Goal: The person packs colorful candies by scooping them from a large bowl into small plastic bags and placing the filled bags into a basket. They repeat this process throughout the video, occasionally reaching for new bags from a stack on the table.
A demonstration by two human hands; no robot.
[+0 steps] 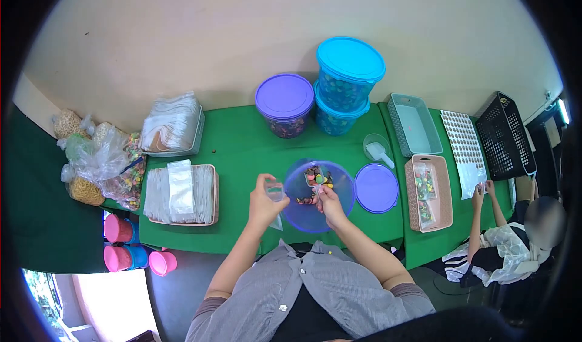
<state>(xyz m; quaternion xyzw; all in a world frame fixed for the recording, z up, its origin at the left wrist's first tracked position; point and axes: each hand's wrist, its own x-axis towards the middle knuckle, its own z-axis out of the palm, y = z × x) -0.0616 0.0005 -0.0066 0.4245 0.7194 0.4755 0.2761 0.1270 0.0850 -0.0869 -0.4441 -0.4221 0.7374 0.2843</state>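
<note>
My left hand [267,204] is closed around a small clear plastic bag [274,192], held at the left rim of a round purple tub [348,192]. Over the inside of that tub, my right hand [329,204] grips a clear scoop [315,177] loaded with colorful candies. More dark and colored pieces lie at the bottom of the tub. Just right of it is a flat purple lid [376,188], with a white scoop [381,153] in a clear round container behind.
Lidded tubs [285,99] stand at the back. Baskets of plastic bags [182,193] and bulging snack bags [100,160] are left. At right are a pink basket [445,193], a teal basket [415,124], a sticker sheet [464,148], a black crate [504,136] and a seated co-worker [506,251].
</note>
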